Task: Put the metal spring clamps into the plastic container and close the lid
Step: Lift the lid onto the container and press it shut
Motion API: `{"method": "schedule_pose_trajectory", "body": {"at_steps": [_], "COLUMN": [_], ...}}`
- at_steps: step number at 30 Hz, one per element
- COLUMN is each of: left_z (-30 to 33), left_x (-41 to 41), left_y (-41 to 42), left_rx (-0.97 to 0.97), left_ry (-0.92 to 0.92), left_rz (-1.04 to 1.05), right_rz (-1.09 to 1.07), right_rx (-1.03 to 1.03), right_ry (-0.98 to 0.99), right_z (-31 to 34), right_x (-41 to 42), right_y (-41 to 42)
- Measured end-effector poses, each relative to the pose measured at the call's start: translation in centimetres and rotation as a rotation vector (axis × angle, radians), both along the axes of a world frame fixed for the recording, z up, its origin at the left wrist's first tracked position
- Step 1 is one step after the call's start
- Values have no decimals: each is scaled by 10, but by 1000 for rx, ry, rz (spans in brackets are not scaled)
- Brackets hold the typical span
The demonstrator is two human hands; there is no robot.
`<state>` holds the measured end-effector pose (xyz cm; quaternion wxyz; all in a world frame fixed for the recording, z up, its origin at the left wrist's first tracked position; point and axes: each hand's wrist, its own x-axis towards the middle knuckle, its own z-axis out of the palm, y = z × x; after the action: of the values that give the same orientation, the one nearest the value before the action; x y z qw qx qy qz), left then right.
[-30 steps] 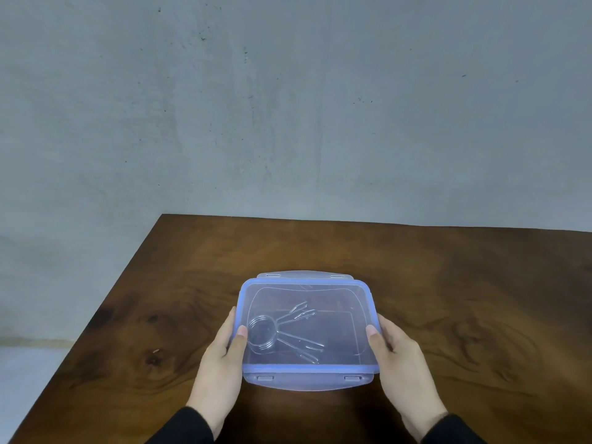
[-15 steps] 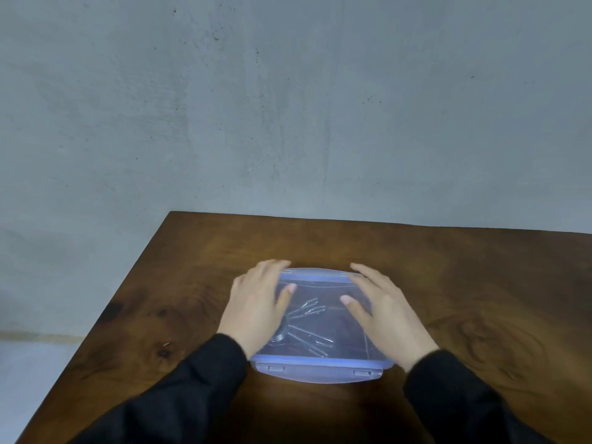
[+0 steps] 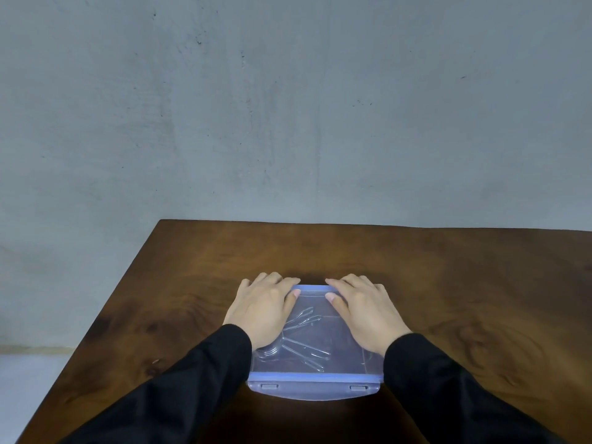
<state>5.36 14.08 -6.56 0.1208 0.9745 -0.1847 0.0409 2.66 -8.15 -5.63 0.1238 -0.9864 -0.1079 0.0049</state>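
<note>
A clear plastic container (image 3: 339, 363) with a blue-rimmed lid (image 3: 315, 377) lies on the wooden table (image 3: 464, 283) in front of me. Through the lid I see metal spring clamps (image 3: 304, 334) lying inside. My left hand (image 3: 261, 310) rests palm-down on the lid's left half, its fingers curled over the far edge. My right hand (image 3: 365, 310) lies the same way on the right half. Both thumbs point inward on top of the lid. The far latch is hidden under my fingers. The near latch flap (image 3: 314, 390) sticks out flat toward me.
A grey concrete wall (image 3: 288, 107) rises right behind the table's far edge. The table's left edge (image 3: 105, 315) runs diagonally, with pale floor (image 3: 25, 379) beyond it. Black sleeves (image 3: 179, 386) cover both forearms.
My hands left the container's sides, went on top of the lid, and slid forward until the fingers wrapped over the far edge. The view shifted slightly.
</note>
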Motion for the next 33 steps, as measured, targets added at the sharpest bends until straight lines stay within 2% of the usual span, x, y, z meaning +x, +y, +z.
{"method": "schedule_pose_trajectory", "body": {"at_steps": [3, 6, 8, 12, 17, 22, 29, 33], "left_z": [-1, 7, 15, 3, -25, -38, -48, -47], "left_x": [1, -2, -18, -71, -83, -81, -85, -89], "left_y": [0, 4, 14, 48, 64, 61, 58, 54], "left_rx": [-22, -164, -207, -84, -81, -134, -77, -81], "left_ry": [3, 52, 18, 63, -24, -90, -328, -363], "left_rz": [-5, -3, -89, -292, -321, -330, -360, -334], "right_rz": [19, 64, 181, 383, 391, 394, 369, 355], "right_rx": [-20, 92, 161, 74, 22, -12, -20, -5], "right_ry": [2, -46, -28, -5, -123, -130, -199, -198], "right_z": [-1, 1, 1, -14, -28, -27, -36, -38], "right_x": [1, -10, -33, -79, -82, -81, -84, -85], "right_y": [-1, -6, -14, -39, -45, -48, -42, -42]}}
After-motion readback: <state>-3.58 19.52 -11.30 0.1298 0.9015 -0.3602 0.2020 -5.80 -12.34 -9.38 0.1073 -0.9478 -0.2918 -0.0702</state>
